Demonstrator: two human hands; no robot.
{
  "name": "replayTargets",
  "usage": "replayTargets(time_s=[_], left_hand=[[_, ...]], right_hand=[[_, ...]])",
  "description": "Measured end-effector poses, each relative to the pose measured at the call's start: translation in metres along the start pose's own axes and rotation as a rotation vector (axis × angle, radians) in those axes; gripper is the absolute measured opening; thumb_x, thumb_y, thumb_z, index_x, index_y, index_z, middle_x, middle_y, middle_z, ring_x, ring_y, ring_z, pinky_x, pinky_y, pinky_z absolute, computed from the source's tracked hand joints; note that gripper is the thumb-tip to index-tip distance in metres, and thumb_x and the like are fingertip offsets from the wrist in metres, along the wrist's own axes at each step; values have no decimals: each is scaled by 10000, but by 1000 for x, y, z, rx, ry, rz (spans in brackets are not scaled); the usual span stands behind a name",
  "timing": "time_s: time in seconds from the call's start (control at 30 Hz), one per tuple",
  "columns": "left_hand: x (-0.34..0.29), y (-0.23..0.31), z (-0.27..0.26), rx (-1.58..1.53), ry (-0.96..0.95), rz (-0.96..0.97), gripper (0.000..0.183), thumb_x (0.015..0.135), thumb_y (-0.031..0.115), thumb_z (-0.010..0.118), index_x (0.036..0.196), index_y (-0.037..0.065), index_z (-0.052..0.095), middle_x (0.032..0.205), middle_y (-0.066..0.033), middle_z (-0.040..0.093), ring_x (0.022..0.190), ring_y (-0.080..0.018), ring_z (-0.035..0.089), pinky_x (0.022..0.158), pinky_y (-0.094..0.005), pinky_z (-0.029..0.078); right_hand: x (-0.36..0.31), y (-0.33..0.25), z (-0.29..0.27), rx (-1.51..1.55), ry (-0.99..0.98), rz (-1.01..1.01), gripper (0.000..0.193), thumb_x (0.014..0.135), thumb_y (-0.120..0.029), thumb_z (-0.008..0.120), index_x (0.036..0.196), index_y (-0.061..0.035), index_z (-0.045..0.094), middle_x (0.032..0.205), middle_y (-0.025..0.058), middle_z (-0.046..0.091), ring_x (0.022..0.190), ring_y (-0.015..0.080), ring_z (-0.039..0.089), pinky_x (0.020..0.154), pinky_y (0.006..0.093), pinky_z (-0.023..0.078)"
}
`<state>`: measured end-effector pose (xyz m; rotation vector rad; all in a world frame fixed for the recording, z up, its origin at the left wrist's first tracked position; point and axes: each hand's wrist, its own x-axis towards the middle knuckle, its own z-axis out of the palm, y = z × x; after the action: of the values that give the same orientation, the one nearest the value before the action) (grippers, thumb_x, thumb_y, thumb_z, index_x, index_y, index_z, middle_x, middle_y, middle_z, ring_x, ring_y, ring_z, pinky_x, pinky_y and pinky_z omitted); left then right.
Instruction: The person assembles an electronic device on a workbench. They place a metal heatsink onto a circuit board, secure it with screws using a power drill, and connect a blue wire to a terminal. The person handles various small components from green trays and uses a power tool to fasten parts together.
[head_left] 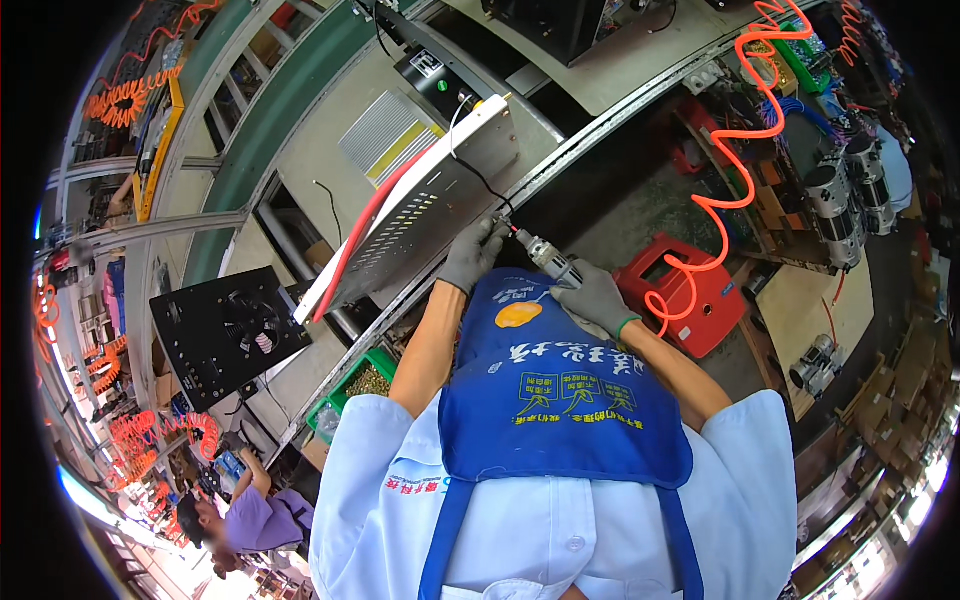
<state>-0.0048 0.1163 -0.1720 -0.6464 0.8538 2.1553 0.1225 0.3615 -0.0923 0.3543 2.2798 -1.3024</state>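
Note:
My right hand (592,299), in a grey glove, is wrapped around a silver power screwdriver (547,259), its tip pointing up and left toward my other hand. Also gloved in grey, my left hand (474,256) has its fingers pinched together close to that tip; what they hold is too small to make out. A thin black cable (484,180) runs down from a white panel to just above those fingers. The panel (425,205) stands on edge on the bench, with rows of slots and a red edge strip.
A black plate with a fan (232,337) lies at the left. Beside my left forearm is a green bin of small brass-coloured parts (368,380). An orange coiled hose (722,200) hangs at the right over a red plastic case (690,300). A person in purple (262,520) works at lower left.

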Motion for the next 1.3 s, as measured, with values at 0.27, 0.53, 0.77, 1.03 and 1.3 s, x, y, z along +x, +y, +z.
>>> replayTargets(time_s=[0.27, 0.53, 0.77, 1.03, 1.3], left_hand=[[10, 7, -11, 56, -12, 18, 292, 1054, 318, 564, 1084, 33, 624, 817, -66, 648, 619, -125, 616, 532, -171, 531], [36, 15, -39, 7, -17, -54, 258, 1045, 323, 593, 1119, 81, 648, 985, -60, 699, 749, -137, 671, 577, -242, 519], [35, 28, -10, 397, 33, -53, 346, 1051, 383, 577, 1184, 75, 662, 1041, -64, 721, 775, -135, 663, 657, -274, 534], [49, 21, -39, 679, 180, -145, 390, 1090, 360, 478, 1178, 40, 683, 1012, -52, 714, 730, -98, 610, 606, -244, 485], [-15, 76, 28, 1178, 234, -138, 446, 1067, 359, 460, 1221, -9, 661, 979, -82, 725, 672, -125, 627, 632, -289, 527]], right_hand=[[12, -12, 3, -45, -33, 29, 487, 783, -401, 772, 1099, -52, 650, 980, 236, 717, 960, 411, 702, 851, 474, 532], [25, -34, 0, -88, -59, 114, 493, 785, -397, 767, 1116, -47, 656, 1012, 236, 720, 988, 398, 705, 869, 456, 535], [31, -27, 11, 95, -82, 201, 531, 785, -407, 773, 1141, -24, 676, 993, 228, 731, 941, 341, 732, 848, 417, 545], [61, -8, 23, 30, 66, 250, 504, 792, -405, 763, 1105, -22, 666, 993, 252, 723, 967, 399, 713, 872, 458, 536], [127, -17, 31, -118, -39, 286, 501, 802, -444, 728, 1126, -73, 636, 1034, 220, 717, 1008, 394, 696, 896, 488, 527]])
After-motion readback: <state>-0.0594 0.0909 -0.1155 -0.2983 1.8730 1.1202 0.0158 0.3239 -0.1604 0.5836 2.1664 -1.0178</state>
